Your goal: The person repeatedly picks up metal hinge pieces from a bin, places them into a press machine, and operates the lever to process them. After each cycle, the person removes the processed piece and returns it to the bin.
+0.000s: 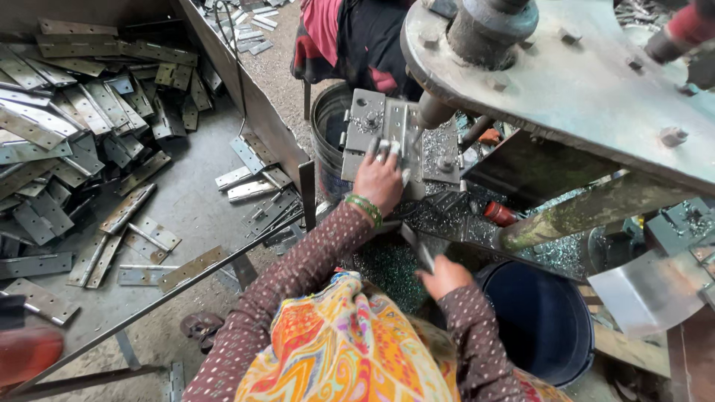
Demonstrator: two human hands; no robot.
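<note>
Steel throughout, listed near to far.

1. My right hand [445, 276]: I am closing my fingers on a hinge leaf [418, 248], a narrow grey strip, low beside the blue bucket [540, 320].
2. Swarf [387, 260]: bright shavings are lying over the bench between my two hands.
3. My left hand [380, 181]: I am wearing a green bangle [364, 208] and pressing my fingers [383, 151], held close together, flat onto the jig [389, 138]. Whether they are gripping anything I cannot tell.
4. Jig: a grey plate with bolts is sitting under the drill spindle [432, 112], and my left fingertips are touching it just beside the spindle.
5. Press head [573, 82]: a heavy grey plate is hanging over the bench on the right.
6. Hinges [82, 126]: a heap is lying on the table to my left, well apart from both hands.
7. A seated person [350, 37] is working beyond the jig.
</note>
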